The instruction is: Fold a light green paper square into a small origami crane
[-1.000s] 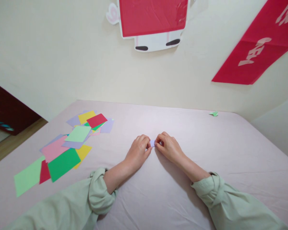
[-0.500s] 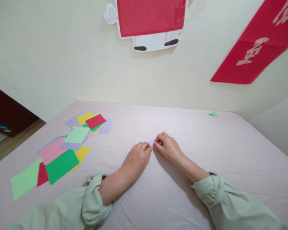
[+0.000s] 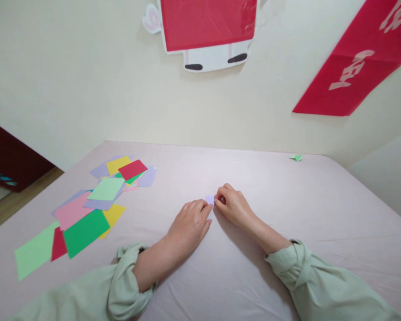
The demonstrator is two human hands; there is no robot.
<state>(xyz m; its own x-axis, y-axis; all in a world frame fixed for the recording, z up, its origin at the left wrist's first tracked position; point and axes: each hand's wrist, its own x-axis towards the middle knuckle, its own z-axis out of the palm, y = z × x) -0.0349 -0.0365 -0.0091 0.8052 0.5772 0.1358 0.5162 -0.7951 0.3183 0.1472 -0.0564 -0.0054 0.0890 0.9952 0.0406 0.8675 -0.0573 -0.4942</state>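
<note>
A small folded lilac paper (image 3: 210, 199) lies on the pale pink table (image 3: 287, 214), near its middle. My right hand (image 3: 233, 206) pinches the paper's right edge, fingers curled round it. My left hand (image 3: 189, 221) rests flat on the cloth just below and left of the paper, its fingers stretched toward it and their tips close to its near edge; it holds nothing. Both forearms wear pale green sleeves rolled up to the wrist.
A loose heap of coloured paper squares (image 3: 87, 205) spreads over the table's left side. A small green folded paper figure (image 3: 296, 157) sits at the far right edge by the wall. A dark red door (image 3: 10, 165) stands at left.
My left hand has let go of the lilac paper, slid back toward me and flattened on the table. My right hand keeps its pinch in the same spot.
</note>
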